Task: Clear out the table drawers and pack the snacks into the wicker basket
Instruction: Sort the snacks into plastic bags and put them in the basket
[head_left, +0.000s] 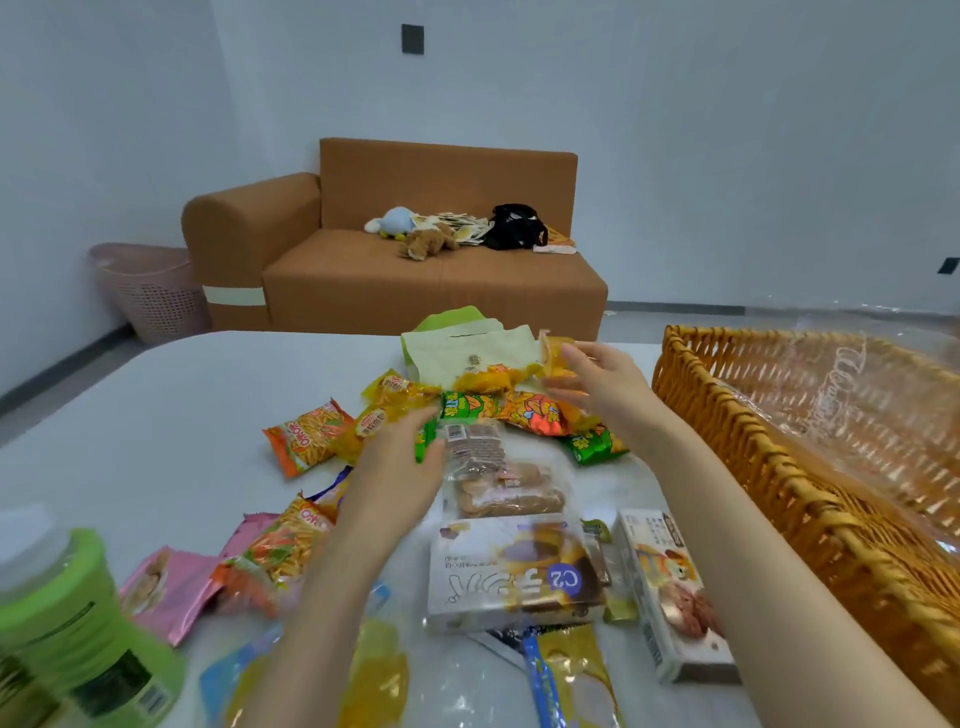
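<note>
Green plastic comes first: a jar (67, 623) stands well to the left of our left hand (395, 473) and nearer to us. Between the jar and that hand lie a pink packet (166, 592), a near orange packet (280, 545) just beside the forearm, and a far orange packet (306, 441) left of the knuckles.

Our left hand reaches palm down over the white table (208, 395). Its fingers stretch across a green packet (427, 441), and its thumb lies along the left edge of a clear biscuit bag (498, 483). Blur hides the fingertips, so we cannot tell whether this hand grasps anything.

Right of the left forearm lies a white box (509, 577) marked C2 (the print is upside down to us). A long biscuit box (670, 587) lies right of that, under our right forearm. Beyond the left fingertips a pale green pouch (467, 348) lies flat.

Our right hand (597, 384) is raised beyond and to the right of the left one. It pinches a small yellow packet (556, 353) between thumb and fingers, above a heap of orange, yellow and green packets.

To the right of that grip, near but apart from it, the wicker basket (779, 467) stands on the table's right end, lined with clear film. The snacks lie spread on the table around both hands.
</note>
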